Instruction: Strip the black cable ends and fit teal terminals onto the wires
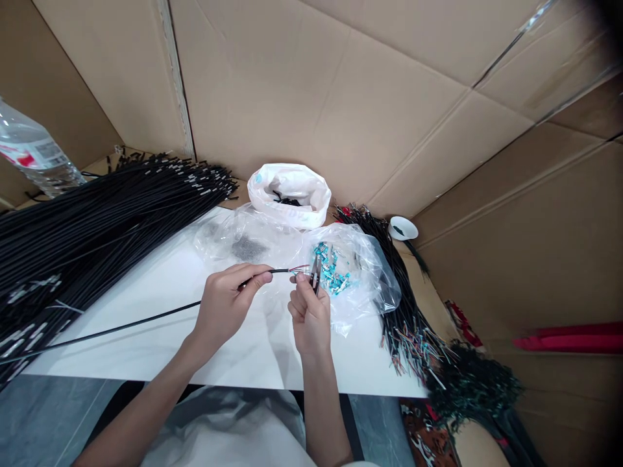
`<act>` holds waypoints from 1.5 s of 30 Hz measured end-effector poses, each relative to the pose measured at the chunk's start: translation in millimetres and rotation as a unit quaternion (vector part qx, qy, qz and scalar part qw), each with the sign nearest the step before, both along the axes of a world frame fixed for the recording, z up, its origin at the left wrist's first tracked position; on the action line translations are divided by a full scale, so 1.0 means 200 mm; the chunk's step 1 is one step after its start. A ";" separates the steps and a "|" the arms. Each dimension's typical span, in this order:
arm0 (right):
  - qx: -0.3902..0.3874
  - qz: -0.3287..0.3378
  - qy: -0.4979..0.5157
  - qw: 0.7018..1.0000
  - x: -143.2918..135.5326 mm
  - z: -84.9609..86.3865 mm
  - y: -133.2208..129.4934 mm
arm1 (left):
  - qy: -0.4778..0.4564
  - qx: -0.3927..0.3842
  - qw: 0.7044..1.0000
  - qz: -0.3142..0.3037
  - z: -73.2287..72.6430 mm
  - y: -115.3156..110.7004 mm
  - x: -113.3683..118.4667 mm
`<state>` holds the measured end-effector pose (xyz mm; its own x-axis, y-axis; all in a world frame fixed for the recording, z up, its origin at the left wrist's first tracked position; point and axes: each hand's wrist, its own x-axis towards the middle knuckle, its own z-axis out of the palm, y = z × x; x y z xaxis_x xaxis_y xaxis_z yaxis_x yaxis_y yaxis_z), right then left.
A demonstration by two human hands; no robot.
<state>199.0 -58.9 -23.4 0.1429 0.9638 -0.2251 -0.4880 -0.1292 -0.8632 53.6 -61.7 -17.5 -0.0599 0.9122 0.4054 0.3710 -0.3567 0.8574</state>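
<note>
My left hand (226, 301) pinches a black cable (146, 318) near its end, where thin coloured wires (298, 268) fan out to the right. The cable's other part runs left across the white table surface (253, 357). My right hand (310, 314) is closed around a small dark metal tool (316, 275), held upright beside the wire tips. Whether the tool touches the wires is too small to tell. Just right of the tool, small blue and silver pieces (333, 269) lie on a clear plastic bag (384, 279).
A large bundle of black cables (97, 227) covers the left side, near a plastic bottle (36, 152). At the back stands a white bag (289, 194). More cables (399, 285) and a small white bowl (403, 228) are on the right. Cardboard walls (302, 84) surround the table.
</note>
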 end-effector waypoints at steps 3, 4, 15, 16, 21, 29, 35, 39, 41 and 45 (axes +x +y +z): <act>0.047 -0.052 -0.049 0.996 0.00 -0.02 -0.02 | 0.004 -0.036 0.999 -0.003 0.01 -0.01 0.00; 0.071 -0.080 -0.083 0.991 0.00 -0.03 -0.03 | 0.007 -0.049 0.999 -0.005 0.02 -0.01 0.00; 0.242 -0.117 -0.374 0.888 0.11 -0.07 0.00 | 0.210 -0.223 0.949 -0.080 0.27 0.02 -0.05; 0.257 -0.106 -0.389 0.878 0.12 -0.07 -0.01 | 0.225 -0.235 0.941 -0.088 0.29 0.04 -0.06; 0.386 -0.054 -0.512 0.765 0.18 -0.05 -0.03 | 0.302 -0.263 0.910 -0.105 0.34 0.11 -0.07; 0.271 0.183 -0.475 0.817 0.33 0.18 0.12 | 0.375 -0.193 0.888 -0.184 0.34 0.15 -0.06; 0.133 0.338 -0.281 0.888 0.40 0.18 0.24 | 0.282 -0.115 0.918 -0.255 0.29 0.14 -0.13; 0.050 0.312 -0.132 0.940 0.38 0.15 0.22 | 0.242 0.066 0.953 -0.168 0.22 0.09 -0.14; 0.035 0.318 -0.087 0.943 0.36 0.16 0.20 | 0.260 0.159 0.940 -0.152 0.19 0.06 -0.14; 0.036 0.349 -0.051 0.935 0.32 0.17 0.18 | 0.287 0.241 0.921 -0.104 0.16 0.03 -0.14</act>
